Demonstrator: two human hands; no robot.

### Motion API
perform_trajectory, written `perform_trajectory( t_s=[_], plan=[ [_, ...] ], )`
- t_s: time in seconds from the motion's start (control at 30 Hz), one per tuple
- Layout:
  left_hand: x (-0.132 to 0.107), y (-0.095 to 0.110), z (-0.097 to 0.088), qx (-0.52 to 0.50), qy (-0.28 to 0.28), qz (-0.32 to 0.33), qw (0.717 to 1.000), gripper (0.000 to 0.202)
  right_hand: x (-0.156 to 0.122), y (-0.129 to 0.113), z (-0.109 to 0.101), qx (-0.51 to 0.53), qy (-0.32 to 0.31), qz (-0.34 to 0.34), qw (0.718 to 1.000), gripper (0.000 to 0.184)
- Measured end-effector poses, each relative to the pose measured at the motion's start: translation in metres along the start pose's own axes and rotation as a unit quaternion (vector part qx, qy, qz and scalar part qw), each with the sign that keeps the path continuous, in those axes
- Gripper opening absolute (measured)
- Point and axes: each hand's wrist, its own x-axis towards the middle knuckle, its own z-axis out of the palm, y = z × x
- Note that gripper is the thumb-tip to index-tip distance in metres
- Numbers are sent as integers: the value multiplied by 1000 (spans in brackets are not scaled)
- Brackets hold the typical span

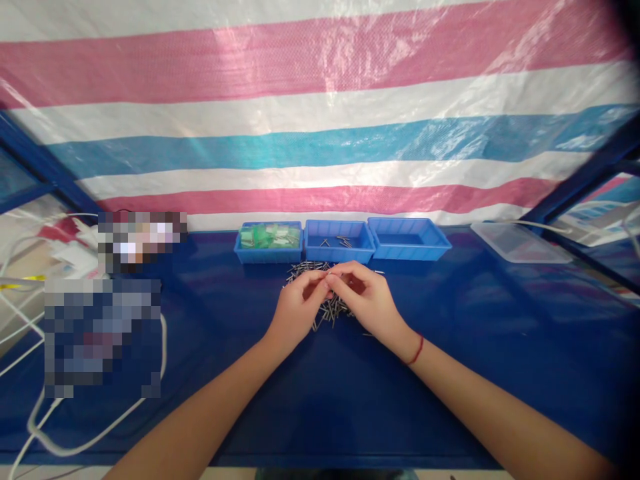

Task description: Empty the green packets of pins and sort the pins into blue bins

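Note:
My left hand (300,300) and my right hand (363,290) meet at the fingertips over a pile of thin metal pins or screws (333,312) on the blue table. Both hands are closed in a pinch. Whatever lies between the fingertips is too small and too covered to name. Behind them stand three blue bins in a row. Green and clear small packets (270,236) fill the left bin (270,255). A few of the metal pieces (344,240) lie in the middle bin (340,253). Nothing shows inside the right bin (410,250).
A clear plastic lid (520,243) lies at the back right of the blue table (320,413). White cables (163,353) loop over its left side, beside blurred-out objects. A striped plastic sheet (320,153) hangs behind, between blue frame posts.

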Motion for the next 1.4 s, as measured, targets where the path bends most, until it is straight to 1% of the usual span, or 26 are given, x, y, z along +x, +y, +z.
perform_trajectory(
  t_s=[0.1, 0.23, 0.37, 0.5, 0.67, 0.9, 1.03, 1.23, 1.33, 1.4],
  plan=[
    [-3, 4, 2, -2, -17, 6, 1000, 27, -3, -6, -5, -55, -3, -43, 998, 11],
    [-6, 9, 4, 30, -26, 9, 999, 22, -6, -15, -8, -136, 1, -89, 987, 6],
    [-7, 10, 4, 51, -37, 6, 998, 17, -7, -18, -11, -158, -12, -117, 980, 8],
    [-6, 9, 2, 56, -20, 14, 998, 13, -7, -15, -15, -158, -30, -124, 979, 11],
    [-2, 7, -5, 68, 12, 33, 997, 11, -6, -11, -18, -169, -32, -132, 976, 12],
    [1, 8, -9, 56, 9, 43, 997, 12, -5, -10, -19, -185, -60, -125, 973, 13],
    [-1, 9, -8, 44, 8, 45, 998, 13, -5, -10, -18, -182, -90, -124, 971, 15],
    [-4, 13, -6, 50, 4, 53, 997, 11, -7, -11, -17, -179, -135, -134, 965, 16],
    [-4, 14, -5, 53, 7, 36, 998, 12, -5, -15, -18, -157, -139, -131, 969, 17],
    [-3, 14, -6, 57, 17, 28, 998, 15, 0, -18, -20, -163, -120, -134, 970, 18]
  ],
)
